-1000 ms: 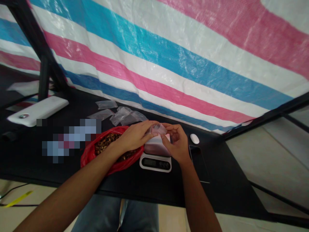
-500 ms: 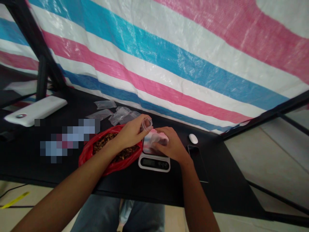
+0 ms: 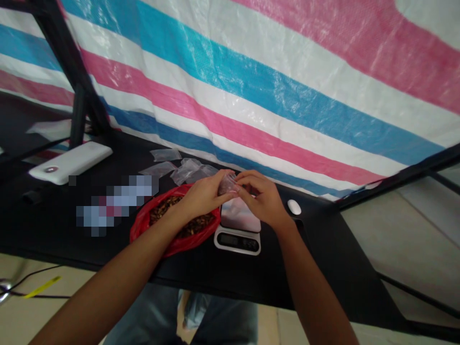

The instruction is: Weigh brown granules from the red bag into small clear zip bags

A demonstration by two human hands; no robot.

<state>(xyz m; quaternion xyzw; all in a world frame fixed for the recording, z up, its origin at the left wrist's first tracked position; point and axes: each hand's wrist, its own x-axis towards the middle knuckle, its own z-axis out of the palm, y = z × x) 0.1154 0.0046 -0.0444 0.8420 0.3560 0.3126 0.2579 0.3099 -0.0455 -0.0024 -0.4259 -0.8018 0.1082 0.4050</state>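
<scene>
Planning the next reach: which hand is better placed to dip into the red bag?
Left, probably: the left hand lies over the red bag, the right hand above the scale; both pinch the small clear bag.

Makeshift packing workspace: striped tarp backdrop, black table, digital scale.

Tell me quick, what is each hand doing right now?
Left hand: closed, pinching a small clear bag above the scale.
Right hand: closed, fingers pinching the same bag.
</scene>
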